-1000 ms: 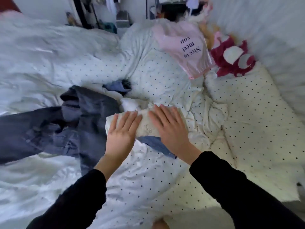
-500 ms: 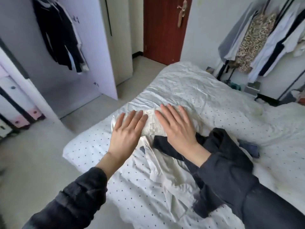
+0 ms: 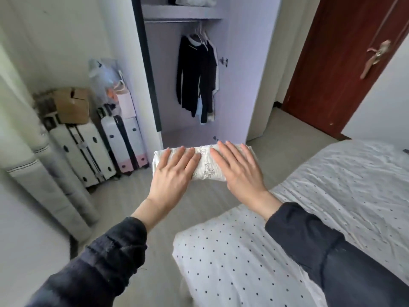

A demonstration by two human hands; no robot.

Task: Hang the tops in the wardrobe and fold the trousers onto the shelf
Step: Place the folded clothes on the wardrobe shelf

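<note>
Half a second ago the folded white trousers (image 3: 204,165) lay on the bed under both palms; now they are lifted off it and held out over the floor, facing the open wardrobe (image 3: 239,85). Left hand (image 3: 171,173) and right hand (image 3: 238,171) lie on top with fingers straight and spread; thumbs are hidden beneath, so the grip underneath cannot be told. Grey cross motifs print the fabric, no readable writing. Dark tops (image 3: 197,74) hang on the wardrobe rail, far centre. Suitcases (image 3: 106,142) stand far left, the polka-dot bed (image 3: 232,251) near right, a red-brown door (image 3: 332,63) far right
</note>
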